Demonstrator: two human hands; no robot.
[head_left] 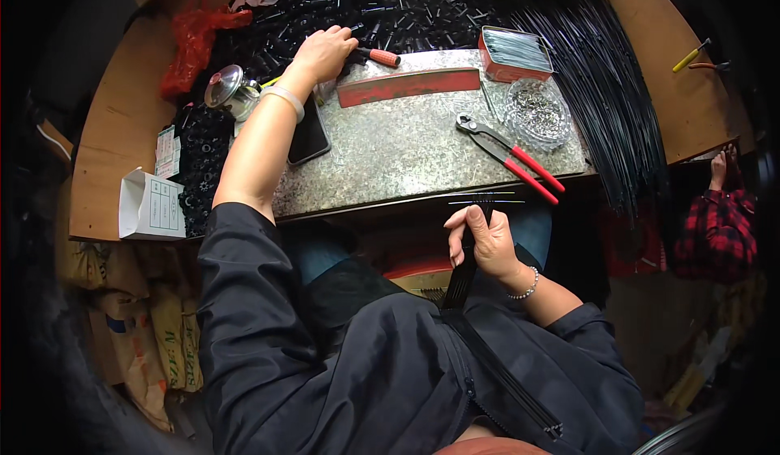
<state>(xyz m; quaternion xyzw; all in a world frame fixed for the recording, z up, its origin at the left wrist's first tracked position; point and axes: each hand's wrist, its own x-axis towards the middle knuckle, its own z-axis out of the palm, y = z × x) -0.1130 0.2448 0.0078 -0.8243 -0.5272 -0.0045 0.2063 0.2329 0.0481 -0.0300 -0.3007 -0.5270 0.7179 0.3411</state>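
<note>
My left hand reaches over a heap of small black plastic parts at the back of the bench. Its fingers are bent together at the heap's near edge; what they hold, if anything, is hidden. Beside it lies a red-handled tool. In front of my body, below the bench edge, my right hand is closed on a bundle of thin black rods. The bundle runs down across my jacket. Thin metal wires lie crosswise at its top end, above the thumb.
Red-handled pliers lie on the stone slab, near a clear bowl of small metal pieces and a tin of thin wires. Long black rods drape over the right edge. A phone, glass jar and white box stand left.
</note>
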